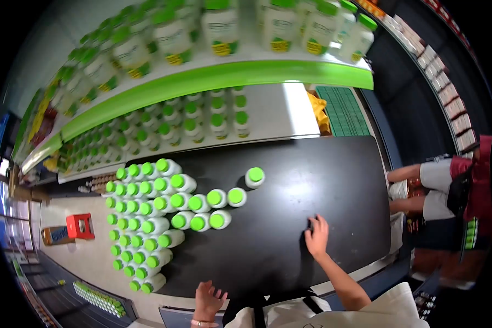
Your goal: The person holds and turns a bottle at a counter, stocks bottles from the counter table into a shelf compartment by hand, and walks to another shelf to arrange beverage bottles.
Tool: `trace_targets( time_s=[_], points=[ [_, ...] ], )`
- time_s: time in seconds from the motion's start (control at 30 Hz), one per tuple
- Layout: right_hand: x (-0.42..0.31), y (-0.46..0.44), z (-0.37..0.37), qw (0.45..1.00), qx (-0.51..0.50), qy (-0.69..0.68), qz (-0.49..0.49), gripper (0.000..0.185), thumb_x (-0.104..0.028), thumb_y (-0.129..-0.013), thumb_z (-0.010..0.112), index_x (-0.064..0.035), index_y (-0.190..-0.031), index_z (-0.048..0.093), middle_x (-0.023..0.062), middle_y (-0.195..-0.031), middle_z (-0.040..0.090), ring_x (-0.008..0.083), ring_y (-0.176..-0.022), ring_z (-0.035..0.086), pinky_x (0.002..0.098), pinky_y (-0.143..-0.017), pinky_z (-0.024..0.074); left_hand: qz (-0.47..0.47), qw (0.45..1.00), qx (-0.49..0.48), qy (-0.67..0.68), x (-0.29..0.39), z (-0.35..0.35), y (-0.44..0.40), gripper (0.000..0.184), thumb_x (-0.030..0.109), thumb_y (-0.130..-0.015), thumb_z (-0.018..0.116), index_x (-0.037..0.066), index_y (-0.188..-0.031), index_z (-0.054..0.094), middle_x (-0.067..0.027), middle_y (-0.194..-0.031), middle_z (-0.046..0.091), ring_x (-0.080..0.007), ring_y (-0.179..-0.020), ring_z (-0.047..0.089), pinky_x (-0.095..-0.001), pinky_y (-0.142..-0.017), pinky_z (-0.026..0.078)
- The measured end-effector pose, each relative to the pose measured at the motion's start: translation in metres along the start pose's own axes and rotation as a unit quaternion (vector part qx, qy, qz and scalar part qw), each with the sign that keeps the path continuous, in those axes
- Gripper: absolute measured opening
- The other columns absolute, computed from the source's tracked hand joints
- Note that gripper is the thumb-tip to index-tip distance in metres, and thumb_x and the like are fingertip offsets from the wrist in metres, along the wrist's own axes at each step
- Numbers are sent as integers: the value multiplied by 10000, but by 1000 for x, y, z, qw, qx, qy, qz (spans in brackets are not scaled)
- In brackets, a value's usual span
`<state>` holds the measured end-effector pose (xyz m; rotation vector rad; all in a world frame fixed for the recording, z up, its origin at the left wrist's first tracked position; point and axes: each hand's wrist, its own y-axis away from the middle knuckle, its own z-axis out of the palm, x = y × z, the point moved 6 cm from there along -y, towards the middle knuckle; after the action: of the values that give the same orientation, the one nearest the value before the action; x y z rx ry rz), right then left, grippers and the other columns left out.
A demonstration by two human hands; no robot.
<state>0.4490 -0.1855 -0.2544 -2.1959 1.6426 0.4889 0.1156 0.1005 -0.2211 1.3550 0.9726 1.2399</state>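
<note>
Over the dark tabletop [279, 257], my right hand [317, 236] is held open, fingers stretched forward and nothing in them. Low in the view, at the near edge of the table, my left hand [209, 299] is also open with its fingers apart. White bottles with green caps [153, 224] stand in a dense group on the table's left side. A few more extend from that group toward the middle, ending in a bottle [236, 197]. One bottle [255, 177] stands apart, farther back. Neither hand touches a bottle.
Behind the table, a shelf with a green edge [224, 76] holds large green-capped jars, with rows of smaller bottles [218, 123] beneath. A green crate [341, 112] sits at back right. Another person [443, 188] is at the right. A red stool [81, 226] stands on the left floor.
</note>
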Motion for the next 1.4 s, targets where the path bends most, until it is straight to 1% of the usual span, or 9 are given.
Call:
trace_targets(
  time_s=[0.17,0.3,0.47,0.73,0.77,0.9,1.07,1.1,1.4],
  points=[
    [-69,-82,17,973,-71,-206,-72,500,-141,-797,639,-44,-1260,478,189,-1285,502,394,-1179,466,446,-1013,372,379,794,-287,-379,78,255,142,379,155,-919,545,68,-1287,544,-58,-1303,552,-217,-1187,522,-328,-997,400],
    [-117,-140,51,952,-112,-260,-114,807,-234,-717,746,-81,-1399,343,166,-1359,452,364,-1241,441,444,-1040,348,715,177,-149,-660,95,381,127,550,-92,-738,551,112,-1248,571,-131,-1268,556,-337,-1109,550,-393,-943,452],
    [-146,-165,92,937,-135,-310,-84,885,-257,-655,800,-101,-1400,349,129,-1313,509,313,-1220,476,425,-1019,346,610,223,-280,-707,107,433,56,353,-41,-718,594,96,-1035,662,-131,-1017,639,-321,-850,635,-401,-725,527],
    [-112,-202,103,896,-119,-428,-23,775,-193,-617,834,-96,-1287,457,104,-1124,627,307,-1042,601,400,-899,459,672,124,-64,-727,105,469,24,252,306,-737,744,110,-875,666,-110,-778,649,-294,-515,612,-379,-448,498],
    [-111,-211,96,882,-146,-446,-32,658,-164,-645,822,-80,-1219,511,95,-1062,643,268,-973,630,361,-839,497,671,-14,-88,-736,97,475,31,342,336,-761,738,45,-927,672,-102,-799,662,-277,-544,623,-355,-507,515],
    [-102,-232,95,716,-356,-600,25,572,-60,-730,762,-57,-1243,509,42,-1115,612,153,-1018,584,312,-894,471,556,316,-261,-723,124,515,45,500,275,-780,729,45,-1204,598,-166,-1090,648,-306,-827,651,-337,-721,531],
    [-97,-262,72,640,-452,-621,20,635,-56,-768,733,-54,-1335,446,47,-1162,592,133,-1060,549,301,-923,453,404,422,-360,-727,122,553,36,540,152,-790,734,66,-1292,557,-40,-990,652,-97,-731,516,-234,-655,440],
    [-95,-270,74,639,-444,-628,6,648,-69,-769,736,-51,-1344,437,54,-1186,578,143,-1074,546,299,-926,451,445,346,-350,-748,124,565,37,498,161,-778,745,51,-1238,589,-56,-945,659,-102,-727,540,-249,-644,448],
    [-104,-377,97,937,-11,-347,26,725,-375,-839,643,-5,-1397,366,216,-1407,406,343,-1337,355,431,-1110,265,665,168,-190,-703,200,681,38,417,273,-760,759,34,-1079,636,-144,-870,652,-232,-782,612,-351,-721,488]
  ],
)
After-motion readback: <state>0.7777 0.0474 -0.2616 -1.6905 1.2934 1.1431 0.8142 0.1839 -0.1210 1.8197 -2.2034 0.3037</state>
